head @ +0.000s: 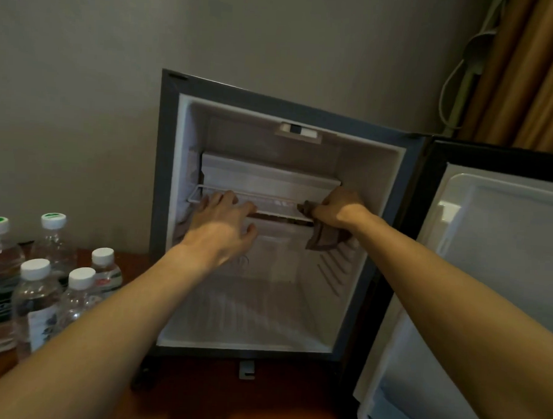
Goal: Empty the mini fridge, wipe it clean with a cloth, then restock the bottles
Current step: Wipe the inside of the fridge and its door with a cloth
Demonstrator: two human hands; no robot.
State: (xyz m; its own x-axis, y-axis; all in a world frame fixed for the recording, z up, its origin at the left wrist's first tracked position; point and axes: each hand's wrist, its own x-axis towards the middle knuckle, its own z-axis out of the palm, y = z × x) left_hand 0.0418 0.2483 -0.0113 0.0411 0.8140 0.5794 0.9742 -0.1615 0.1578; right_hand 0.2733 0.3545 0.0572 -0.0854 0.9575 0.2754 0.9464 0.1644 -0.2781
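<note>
At frame centre, the right hand (pixel 336 206) pinches the cloth (pixel 323 237) while the spread left hand (pixel 226 219) steadies the wire shelf (pixel 269 202); hard wiping could unseat it.

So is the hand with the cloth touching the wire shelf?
Touching: the head view shows the right hand, gripping the cloth, pressed on the wire shelf.

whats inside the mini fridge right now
No bottles. Inside the mini fridge are a wire shelf, the left hand on it, and the right hand gripping a brown cloth. The hands cover parts of the shelf.
</note>
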